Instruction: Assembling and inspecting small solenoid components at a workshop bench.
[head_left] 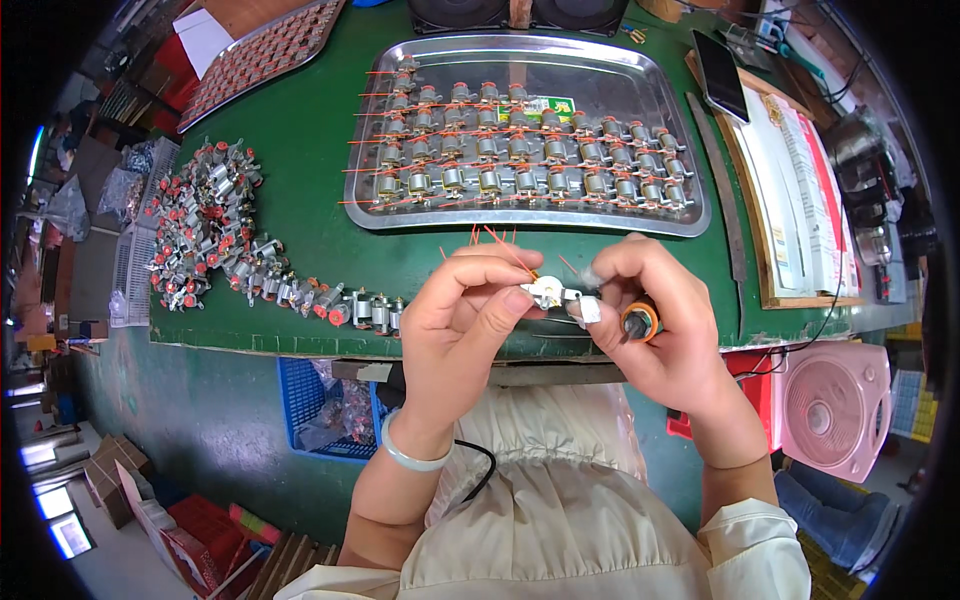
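My left hand [450,325] is closed, pinching a small motor with a white end piece [546,291] between thumb and fingers above the near table edge. Thin red wires [508,247] stick up beside those fingers. My right hand [672,325] curls round a tool with an orange and black round handle end [640,321]; its kind is hidden by the palm. White tape [588,309] wraps the right thumb, whose tip meets the white end piece. A row of small silver motors [362,309] lies just left of my left hand.
Beyond my hands, a metal tray [690,218] holds rows of motors [487,148] with red wires. Motors are heaped [205,215] at the left; another filled tray [262,62] stands behind. At right lie a metal strip [722,190], a phone [719,75] and papers on a board [790,200].
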